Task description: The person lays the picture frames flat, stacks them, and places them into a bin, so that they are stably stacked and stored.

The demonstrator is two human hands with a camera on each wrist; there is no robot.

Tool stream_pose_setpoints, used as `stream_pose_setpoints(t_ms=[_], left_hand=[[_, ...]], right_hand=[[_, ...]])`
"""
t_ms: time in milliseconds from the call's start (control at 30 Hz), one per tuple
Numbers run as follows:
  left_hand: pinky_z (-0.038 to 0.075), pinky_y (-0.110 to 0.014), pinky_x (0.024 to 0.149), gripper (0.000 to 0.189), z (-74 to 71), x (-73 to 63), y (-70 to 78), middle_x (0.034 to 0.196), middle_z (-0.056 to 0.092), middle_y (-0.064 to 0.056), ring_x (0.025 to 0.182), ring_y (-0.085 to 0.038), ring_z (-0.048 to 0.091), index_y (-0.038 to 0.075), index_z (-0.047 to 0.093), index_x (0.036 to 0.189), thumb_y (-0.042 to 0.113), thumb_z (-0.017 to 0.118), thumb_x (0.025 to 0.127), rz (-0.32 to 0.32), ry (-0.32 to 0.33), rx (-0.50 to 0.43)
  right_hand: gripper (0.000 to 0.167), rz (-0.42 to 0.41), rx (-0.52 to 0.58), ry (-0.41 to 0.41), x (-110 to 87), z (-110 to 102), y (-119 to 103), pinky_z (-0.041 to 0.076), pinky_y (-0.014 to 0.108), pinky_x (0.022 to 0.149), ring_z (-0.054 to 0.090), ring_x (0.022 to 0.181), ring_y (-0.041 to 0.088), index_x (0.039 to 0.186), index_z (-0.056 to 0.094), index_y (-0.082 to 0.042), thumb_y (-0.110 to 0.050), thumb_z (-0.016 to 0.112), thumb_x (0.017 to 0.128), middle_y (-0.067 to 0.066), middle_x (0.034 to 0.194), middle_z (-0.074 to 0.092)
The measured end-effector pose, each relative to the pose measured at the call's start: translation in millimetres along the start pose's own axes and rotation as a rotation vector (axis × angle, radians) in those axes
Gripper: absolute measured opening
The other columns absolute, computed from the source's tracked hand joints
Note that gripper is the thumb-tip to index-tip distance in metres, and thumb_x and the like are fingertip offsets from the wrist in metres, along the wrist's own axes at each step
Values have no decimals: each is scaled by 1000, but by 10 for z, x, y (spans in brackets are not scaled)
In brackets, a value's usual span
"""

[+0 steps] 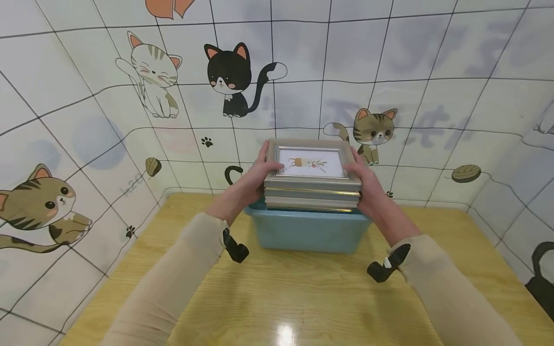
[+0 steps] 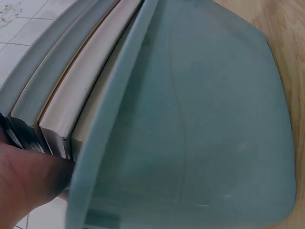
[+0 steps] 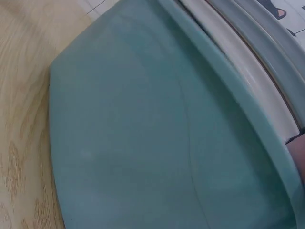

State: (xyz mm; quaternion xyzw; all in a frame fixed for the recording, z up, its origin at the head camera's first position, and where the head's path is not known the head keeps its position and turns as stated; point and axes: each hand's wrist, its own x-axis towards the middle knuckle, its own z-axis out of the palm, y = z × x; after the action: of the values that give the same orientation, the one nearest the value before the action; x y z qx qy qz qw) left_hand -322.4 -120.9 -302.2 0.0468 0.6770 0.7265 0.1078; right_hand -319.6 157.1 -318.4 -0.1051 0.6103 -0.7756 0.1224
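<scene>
A stack of several picture frames (image 1: 312,181) stands at the mouth of a blue-green plastic bin (image 1: 311,233), its lower part behind the bin's front rim. The top one has a grey border and a white print with a small vase of flowers. My left hand (image 1: 256,177) grips the stack's left side, thumb over the top frame's edge. On the opposite side my right hand (image 1: 367,182) holds it the same way. In the left wrist view, grey and whitish frame edges (image 2: 86,76) rise above the bin's rim. How deep the stack reaches inside is hidden.
The bin rests on a light wooden table (image 1: 285,293) near its back edge. Behind and to the sides hangs a white gridded covering (image 1: 298,105) printed with cartoon cats. Small black cameras (image 1: 235,247) are strapped to both wrists.
</scene>
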Motion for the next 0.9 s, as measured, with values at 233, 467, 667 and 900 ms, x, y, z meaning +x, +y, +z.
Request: stream_pose_setpoints(t_ms=[233, 467, 667, 900], left_hand=[[18, -56, 118, 102, 10, 153, -151, 166, 7, -1, 145, -31, 18, 46, -2, 162, 22, 68, 93, -40, 0, 9], [22, -53, 117, 103, -59, 189, -220, 165, 6, -2, 143, -32, 20, 47, -4, 162, 21, 68, 93, -68, 2, -6], [26, -54, 114, 103, -94, 200, -236, 163, 10, -1, 139, -33, 25, 48, -3, 162, 18, 68, 93, -89, 6, -17], [20, -53, 118, 108, -79, 240, -243, 163, 10, -3, 142, -30, 19, 43, -9, 162, 13, 69, 94, -87, -30, 33]], right_hand=[[74, 48, -26, 5, 75, -111, 56, 12, 49, 118, 16, 143, 25, 163, -1, -47, -36, 43, 105, 4, 164, 9], [80, 107, -13, 7, 177, -96, 71, 10, 52, 118, 10, 145, 30, 162, -6, -47, -32, 45, 102, 3, 168, -1], [85, 134, -8, 1, 237, -90, 84, 15, 53, 115, 12, 142, 34, 162, -8, -45, -25, 43, 98, 8, 166, 1], [93, 188, -42, 15, 270, -123, 91, 15, 56, 115, 11, 143, 35, 162, -12, -43, -18, 46, 94, 10, 164, 0]])
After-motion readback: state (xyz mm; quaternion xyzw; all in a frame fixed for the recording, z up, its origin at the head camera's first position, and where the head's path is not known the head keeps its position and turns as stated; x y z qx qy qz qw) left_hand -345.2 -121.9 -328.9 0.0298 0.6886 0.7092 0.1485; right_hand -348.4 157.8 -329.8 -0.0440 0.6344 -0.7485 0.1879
